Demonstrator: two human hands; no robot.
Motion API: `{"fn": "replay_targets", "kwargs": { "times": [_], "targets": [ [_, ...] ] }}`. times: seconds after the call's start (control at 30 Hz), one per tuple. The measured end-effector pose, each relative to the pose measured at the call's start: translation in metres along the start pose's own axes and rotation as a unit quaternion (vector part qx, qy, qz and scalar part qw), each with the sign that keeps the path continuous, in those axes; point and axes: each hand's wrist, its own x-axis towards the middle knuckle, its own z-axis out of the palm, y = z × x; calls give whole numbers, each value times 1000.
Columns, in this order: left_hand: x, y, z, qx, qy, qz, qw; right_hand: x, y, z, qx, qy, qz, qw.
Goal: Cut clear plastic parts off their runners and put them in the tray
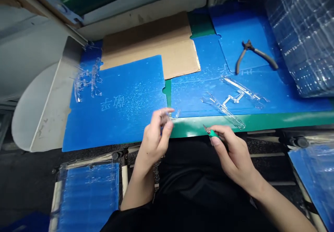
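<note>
My left hand [158, 131] is closed, thumb and fingers curled round a small clear plastic part [177, 113] whose end sticks out past the fingertips. In my right hand [231, 148] is a small knife with a green handle [212, 133], its blade pointing up and left toward the left hand. The two hands are apart, just over the table's front edge. Beyond the right hand lies a clear plastic molding [236, 98], two long pieces joined by a zigzag runner. Grey-handled nippers [247, 47] rest open farther back.
More clear plastic runners [87, 80] lie at the table's left end. Blue sheets [125, 85] and a piece of cardboard [148, 37] cover the green tabletop. A tall stack of clear trays [308, 44] stands at right. Below the edge is a blue-lined tray [90, 193].
</note>
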Motion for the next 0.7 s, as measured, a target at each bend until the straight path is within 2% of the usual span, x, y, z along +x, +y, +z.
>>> {"fn": "replay_targets", "kwargs": {
  "times": [0.1,0.17,0.43,0.7],
  "targets": [
    [-10,5,6,60,-38,110,991,6,-6,-7,-66,-38,-65,995],
    [-14,4,7,62,-47,147,986,7,-9,-10,-97,-54,-80,991],
    [-26,11,5,90,-1,158,983,5,-22,-12,-184,-74,-109,974],
    [-23,13,7,108,0,164,981,-1,-30,-12,-214,-73,-121,967]
  ]
}}
